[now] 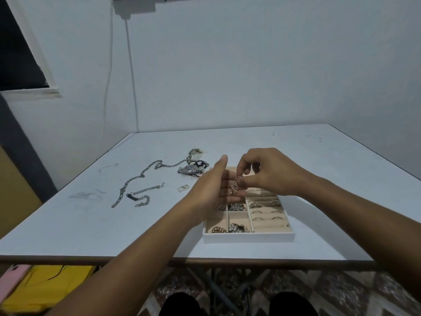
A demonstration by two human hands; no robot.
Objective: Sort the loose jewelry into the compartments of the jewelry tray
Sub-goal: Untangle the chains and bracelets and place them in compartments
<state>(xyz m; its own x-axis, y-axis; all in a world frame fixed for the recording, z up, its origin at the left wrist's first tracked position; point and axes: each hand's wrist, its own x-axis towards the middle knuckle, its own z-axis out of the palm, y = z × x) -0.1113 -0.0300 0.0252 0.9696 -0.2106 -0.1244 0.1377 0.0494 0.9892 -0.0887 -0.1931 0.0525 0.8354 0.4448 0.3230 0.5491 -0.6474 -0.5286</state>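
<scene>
Left hand flat, cradling jewelry pieces; right hand pinching one; both hide tray rear; chains leftward.

Likely a home: white table, patterned floor.

Both forearms, left hand and right hand are bare; trousers are black.

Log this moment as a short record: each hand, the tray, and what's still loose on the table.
left hand: open, palm up above the jewelry tray, carrying small jewelry
right hand: pinches a small piece just above that palm
jewelry tray: several compartments already hold pieces; rings on the right
loose on table: long chain, bracelet, watch
</scene>
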